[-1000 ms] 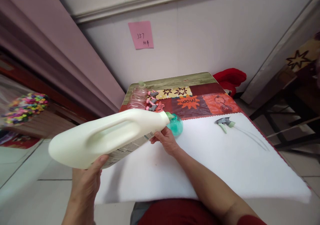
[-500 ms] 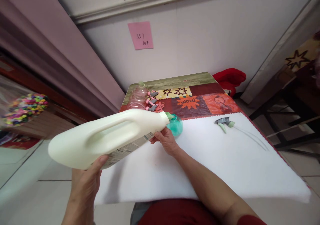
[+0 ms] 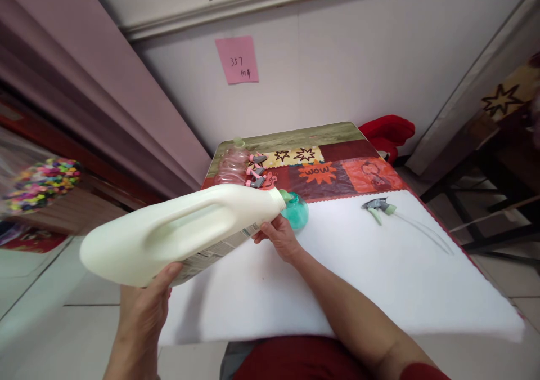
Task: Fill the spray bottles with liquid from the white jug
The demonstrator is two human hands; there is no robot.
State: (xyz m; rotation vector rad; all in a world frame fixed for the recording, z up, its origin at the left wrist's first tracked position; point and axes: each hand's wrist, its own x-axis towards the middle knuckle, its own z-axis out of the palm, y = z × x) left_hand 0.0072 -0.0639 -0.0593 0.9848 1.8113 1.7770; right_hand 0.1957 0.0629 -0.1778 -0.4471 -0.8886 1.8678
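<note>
A large cream-white plastic jug (image 3: 181, 233) with a moulded handle is tipped almost flat, its mouth meeting the neck of a small teal bottle (image 3: 296, 212) on the white mat. My left hand (image 3: 145, 307) is closed under the jug's base, propping it up. My right hand (image 3: 280, 237) wraps its fingers around the jug's neck end beside the teal bottle.
A grey and green spray trigger with a long tube (image 3: 382, 208) lies on the white mat (image 3: 379, 278) to the right. Clear bottles with pink sprayers (image 3: 242, 169) stand at the table's far left. A red object (image 3: 388, 132) sits behind the table.
</note>
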